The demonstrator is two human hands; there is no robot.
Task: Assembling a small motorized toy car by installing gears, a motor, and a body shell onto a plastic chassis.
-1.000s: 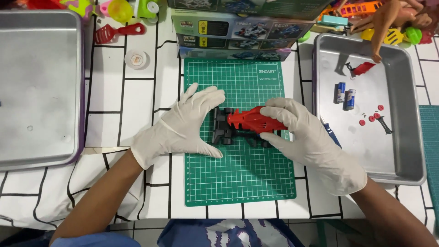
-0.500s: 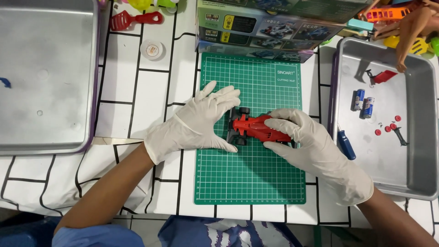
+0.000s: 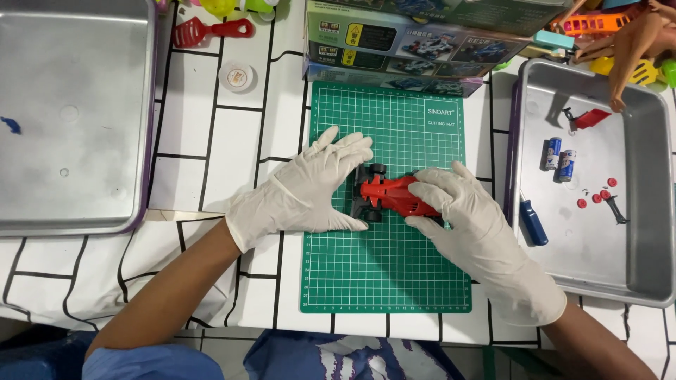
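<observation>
I see the red toy race car [image 3: 391, 198] lying on the green cutting mat [image 3: 387, 267], roughly mid-mat, long axis running left-right across the surface. Black-wheeled end points at the left hand [image 3: 310, 190], the other end sits under the right hand [image 3: 461, 211]. Left hand is flat and spread, fingers [image 3: 350, 149] released, palm edge and thumb just touching the wheel end, not gripping. Right fingers [image 3: 431, 181] are curled over the car body, grasping it from above and the side. So right hand is the nearer one and has the hold; left only braces the end. Versus a second ago: the car sits in the same spot on the mat, still left-right; the left hand has slid slightly off the car toward its end, the right hand stays clamped. The view itself has shifted. Blue screwdriver [image 3: 533, 222] lies by the right metal tray [image 3: 644, 232], batteries [image 3: 558, 158] inside it, untouched.
</observation>
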